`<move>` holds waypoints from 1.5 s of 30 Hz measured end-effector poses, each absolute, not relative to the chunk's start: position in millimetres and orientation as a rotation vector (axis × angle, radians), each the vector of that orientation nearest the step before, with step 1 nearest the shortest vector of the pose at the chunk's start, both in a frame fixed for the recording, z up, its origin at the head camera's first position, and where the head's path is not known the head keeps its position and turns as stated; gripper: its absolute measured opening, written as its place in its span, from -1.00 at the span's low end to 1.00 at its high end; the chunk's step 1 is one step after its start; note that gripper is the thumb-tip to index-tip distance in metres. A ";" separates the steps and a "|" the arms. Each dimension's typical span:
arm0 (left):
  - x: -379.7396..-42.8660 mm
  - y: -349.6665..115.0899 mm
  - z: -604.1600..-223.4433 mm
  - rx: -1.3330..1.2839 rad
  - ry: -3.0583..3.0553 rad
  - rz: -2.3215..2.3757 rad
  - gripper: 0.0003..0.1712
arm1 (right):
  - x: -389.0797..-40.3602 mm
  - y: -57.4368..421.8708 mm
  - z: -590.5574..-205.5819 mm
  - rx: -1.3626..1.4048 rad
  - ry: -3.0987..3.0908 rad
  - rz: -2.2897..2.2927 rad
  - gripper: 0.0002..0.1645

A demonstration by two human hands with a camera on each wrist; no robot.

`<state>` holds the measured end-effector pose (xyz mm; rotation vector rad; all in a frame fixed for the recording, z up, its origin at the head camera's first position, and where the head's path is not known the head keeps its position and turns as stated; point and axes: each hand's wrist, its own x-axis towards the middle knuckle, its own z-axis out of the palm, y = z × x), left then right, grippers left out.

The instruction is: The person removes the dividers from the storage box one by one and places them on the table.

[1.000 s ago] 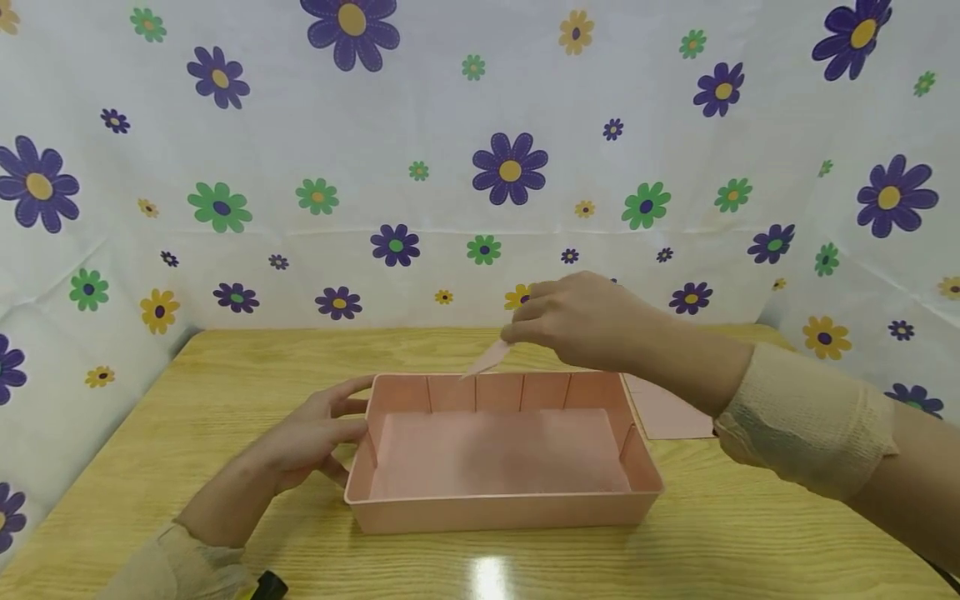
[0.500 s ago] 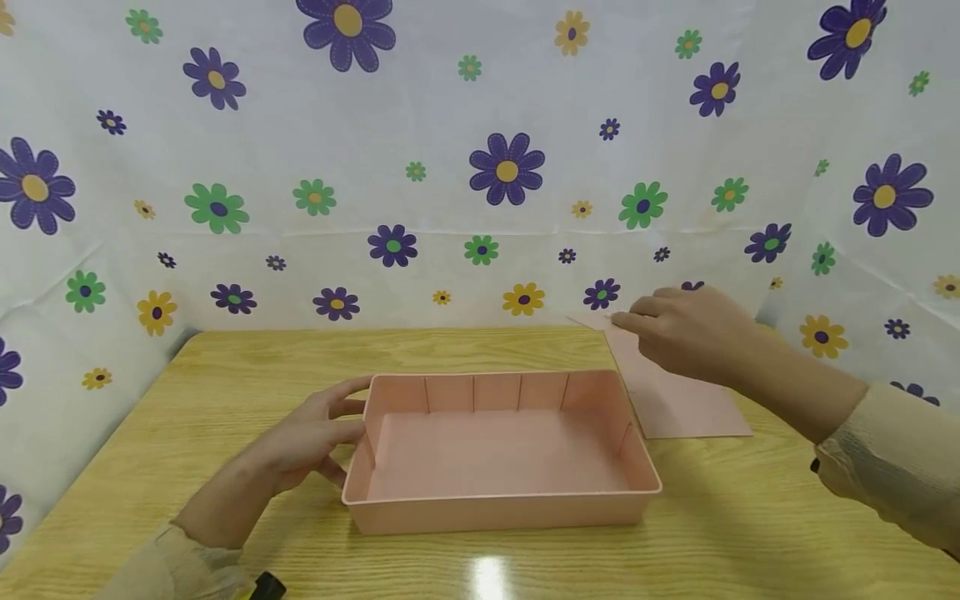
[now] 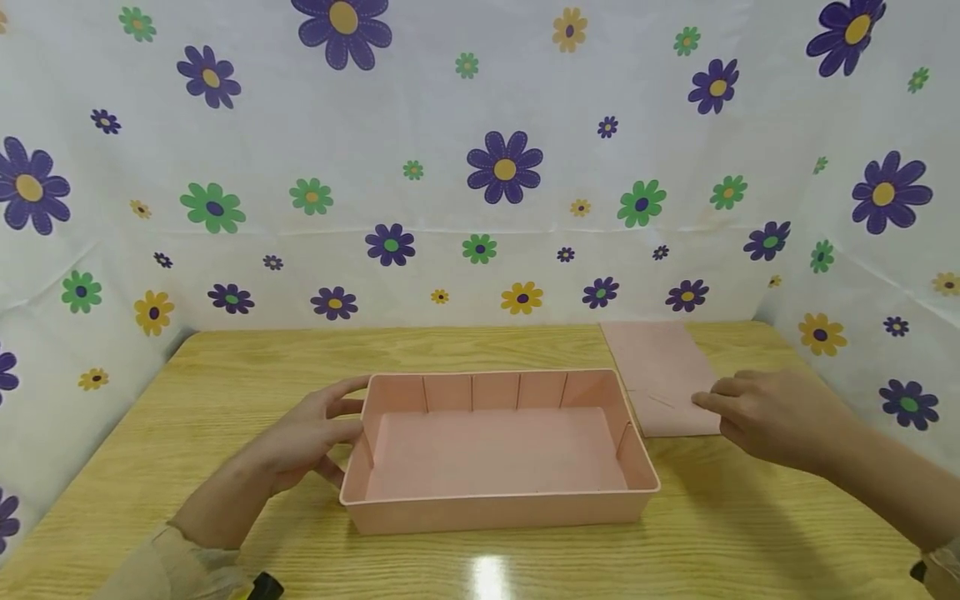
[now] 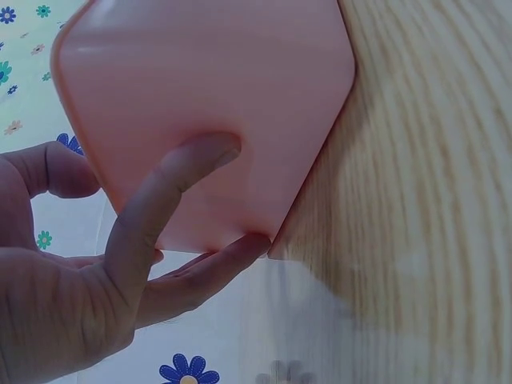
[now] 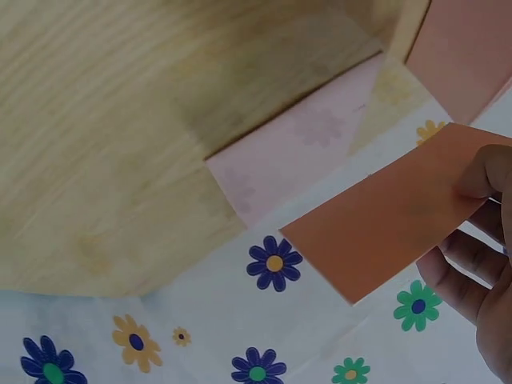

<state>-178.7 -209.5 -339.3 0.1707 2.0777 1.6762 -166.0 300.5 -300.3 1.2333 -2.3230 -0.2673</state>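
Note:
A shallow pink plastic box (image 3: 495, 510) with thin grooves inside its walls sits on the table. My left hand (image 3: 307, 437) rests against the box's left end from outside; the left wrist view shows thumb (image 4: 180, 180) and fingers spread on the end wall. My right hand (image 3: 780, 417) is to the right of the box, over a flat pink sheet (image 3: 652, 354) on the table. It pinches a thin rectangular pink panel (image 5: 384, 212) between thumb and fingers, plain in the right wrist view. In the head view the panel blends into the sheet.
The wooden table (image 3: 255, 367) has a floral white cloth (image 3: 435, 100) hanging behind and at both sides. A small black-ended object (image 3: 266, 586) shows at the bottom edge, by the left wrist.
My right hand, holding the panel, has moved from above the box's back wall to the right, then down and nearer over the pink sheet. The left hand has stayed at the box.

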 end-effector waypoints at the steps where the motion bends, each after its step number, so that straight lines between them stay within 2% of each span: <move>1: -178.1 -210.0 -339.3 0.168 2.082 1.674 -0.20 | -161.4 302.2 -304.8 1.238 -2.324 -0.276 -0.66; 9: -176.0 -215.4 -338.4 0.192 2.060 1.694 -0.21 | -136.7 306.6 -341.0 1.321 -2.351 -0.328 -0.61; 15: -176.1 -216.1 -336.8 0.203 2.067 1.695 -0.20 | -134.3 305.4 -358.6 1.401 -2.433 -0.312 -0.75; 20: -176.8 -214.7 -335.7 0.211 2.067 1.689 -0.20 | -135.2 305.2 -362.1 1.401 -2.608 -0.361 -0.78; 24: -177.7 -213.2 -335.7 0.215 2.060 1.686 -0.19 | -137.1 306.7 -365.2 1.377 -2.699 -0.216 -0.83; 31: -178.7 -212.0 -336.9 0.209 2.063 1.686 -0.16 | -142.1 313.7 -370.1 1.390 -2.673 0.021 -0.71; 45: -179.6 -208.1 -339.7 0.221 2.051 1.682 -0.21 | -146.9 313.2 -371.4 1.361 -2.626 0.024 -0.70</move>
